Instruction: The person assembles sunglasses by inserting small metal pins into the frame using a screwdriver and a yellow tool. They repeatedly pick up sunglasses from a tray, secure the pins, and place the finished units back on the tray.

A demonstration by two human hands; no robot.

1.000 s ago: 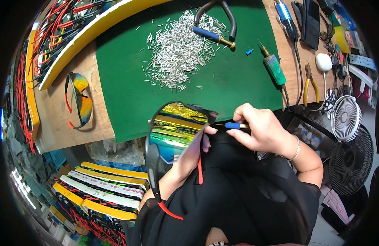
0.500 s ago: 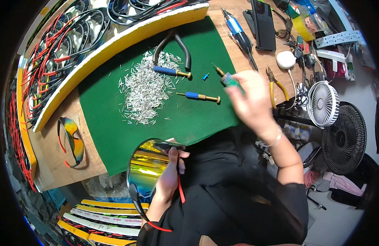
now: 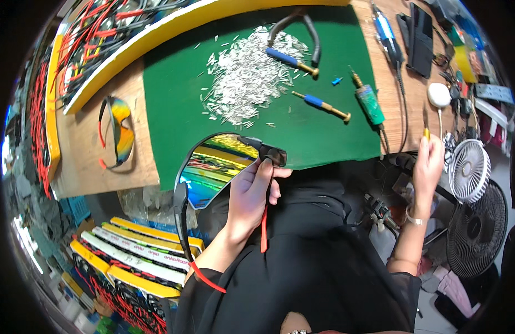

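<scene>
My left hand (image 3: pixel 251 195) grips wraparound sunglasses (image 3: pixel 221 170) by the hinge side, below the green mat's near edge. They have a mirrored yellow-to-blue lens, a black frame and red temple tips. At the right edge of the table, my right hand (image 3: pixel 429 167) is closed around yellow-handled pliers (image 3: pixel 426 132); their jaws point away from me, and most of the handles are hidden in my fingers. Left of that hand, a green corded tool (image 3: pixel 370 104) with a brass tip lies on the mat. Two blue-and-brass screwdrivers (image 3: pixel 322 106) (image 3: pixel 291 58) rest nearby.
A heap of small silvery pins (image 3: pixel 249 75) covers part of the green mat (image 3: pixel 174 100), beside black-handled pliers (image 3: pixel 313 42). Another pair of sunglasses (image 3: pixel 123 133) lies left. A yellow-edged tray (image 3: pixel 157 42) of sunglasses borders the far side. Fans (image 3: pixel 470 170) stand at right.
My right hand has left the green tool, moved right and taken hold of the yellow-handled pliers. The sunglasses stay in my left hand. The whole view has shifted.
</scene>
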